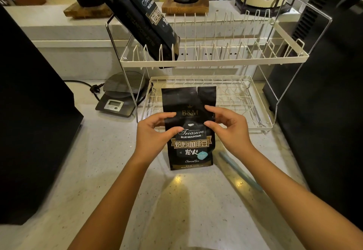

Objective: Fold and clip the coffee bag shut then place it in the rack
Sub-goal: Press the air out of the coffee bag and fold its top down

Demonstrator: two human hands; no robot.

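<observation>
Bag (189, 129) upright, top unfolded. Left hand (152, 133) and right hand (227, 126) open at its sides — we pinch both top corners, fold evenly toward us.

Coffee bag (189, 131) reads "B&M", "Treasure", "BLUE MOUNTAIN"

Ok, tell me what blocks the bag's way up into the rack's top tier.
Only partly blocked: another coffee bag leans in the top tier's left slots. The slots to its right look free. Both hands are at the standing coffee bag.
</observation>
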